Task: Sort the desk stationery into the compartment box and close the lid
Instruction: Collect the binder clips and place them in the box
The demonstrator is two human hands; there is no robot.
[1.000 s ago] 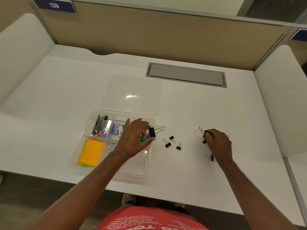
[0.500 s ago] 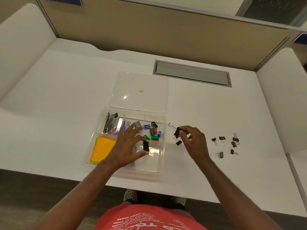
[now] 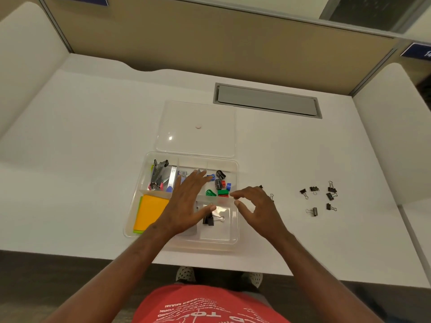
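Note:
A clear compartment box [image 3: 236, 231] sits on the white desk, and its clear lid [image 3: 198, 129] lies flat just behind it. My left hand [image 3: 186, 201] is spread flat over the box's middle, its thumb above a black binder clip [image 3: 210, 219] in the front right compartment. My right hand [image 3: 256, 207] hovers at the box's right edge with fingers loosely curved, thumb and forefinger apart and nothing between them. Several loose black binder clips [image 3: 320, 198] lie on the desk to the right. Two small clips [image 3: 271, 197] peek out behind my right hand.
Inside the box are metal tools [image 3: 161, 176] at the back left, orange sticky notes [image 3: 150, 210] at the front left and coloured sharpeners [image 3: 221, 185] at the back right. A grey cable hatch [image 3: 265, 101] is set into the desk behind. Partition walls surround the desk.
My left hand set a binder clip down in the front right compartment and flattened out. My right hand moved left from the loose clips to the box's edge and no longer shows a clip.

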